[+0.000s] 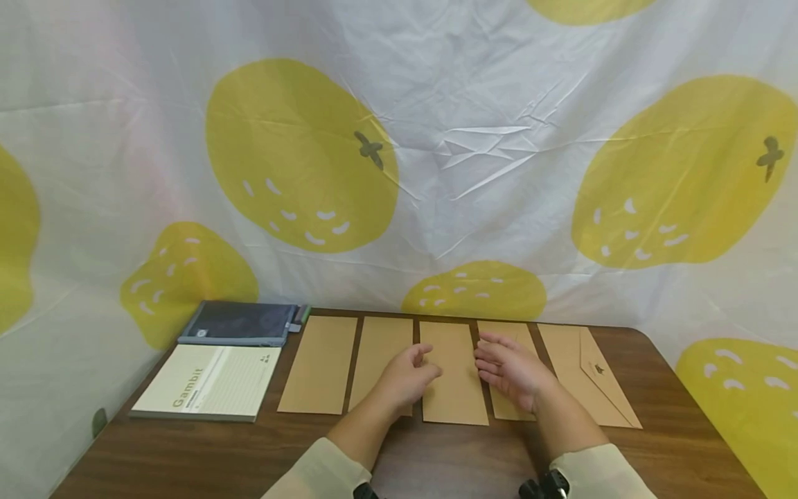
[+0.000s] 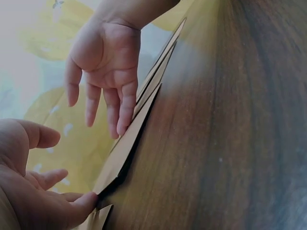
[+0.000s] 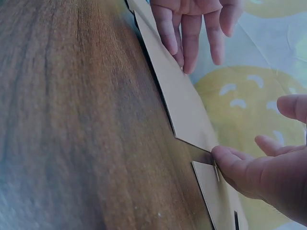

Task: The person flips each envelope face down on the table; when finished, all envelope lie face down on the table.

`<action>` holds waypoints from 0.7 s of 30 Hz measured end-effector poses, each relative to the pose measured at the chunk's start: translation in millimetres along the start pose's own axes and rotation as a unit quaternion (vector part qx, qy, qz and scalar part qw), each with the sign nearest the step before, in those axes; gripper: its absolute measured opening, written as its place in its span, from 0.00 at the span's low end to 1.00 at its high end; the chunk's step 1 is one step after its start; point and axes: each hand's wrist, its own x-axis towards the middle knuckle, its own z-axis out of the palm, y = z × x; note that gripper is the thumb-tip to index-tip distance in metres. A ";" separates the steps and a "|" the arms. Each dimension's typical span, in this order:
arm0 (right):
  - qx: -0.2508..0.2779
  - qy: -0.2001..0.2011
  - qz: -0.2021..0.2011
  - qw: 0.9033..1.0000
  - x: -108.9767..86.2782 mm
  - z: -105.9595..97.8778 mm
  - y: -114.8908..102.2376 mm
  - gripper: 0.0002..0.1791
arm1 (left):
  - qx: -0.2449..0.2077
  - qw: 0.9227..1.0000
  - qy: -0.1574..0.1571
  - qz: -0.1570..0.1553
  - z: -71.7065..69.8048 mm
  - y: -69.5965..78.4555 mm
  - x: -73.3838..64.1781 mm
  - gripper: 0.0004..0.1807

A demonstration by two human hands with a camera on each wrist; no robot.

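Envelopes [image 1: 454,381] lie in a row on our table [image 1: 218,454], our left hand [image 1: 405,378] and right hand [image 1: 514,371] relaxed and empty, flanking the middle one, which we judge light, bendable and best held by its long edges.

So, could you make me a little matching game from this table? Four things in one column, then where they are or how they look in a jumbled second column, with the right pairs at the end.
Things:
1. Notebook
2. Pouch
3. Middle envelope
4. Rightmost envelope

Places and looks:
A. Flap and small dark print facing up
B. Dark blue-grey
C. Between the left hand and the right hand in the head view
D. Pale cover reading "Gambit"

Pairs: 1-D, 2-B, 3-C, 4-A
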 end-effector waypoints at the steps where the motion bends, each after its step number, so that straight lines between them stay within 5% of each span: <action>1: 0.001 0.001 0.000 1.000 0.0 -0.3 -0.2 0.38 | 0.002 1.000 -0.004 0.001 0.4 -0.2 -0.1 0.34; 11: -0.018 0.028 -0.005 0.999 -3.6 -12.7 -6.6 0.37 | -0.002 1.000 -0.007 0.003 7.2 8.5 -4.6 0.33; 21: -0.100 0.040 -0.036 0.994 -18.9 -49.1 -10.3 0.38 | -0.065 0.997 -0.034 0.001 49.2 16.7 -7.0 0.40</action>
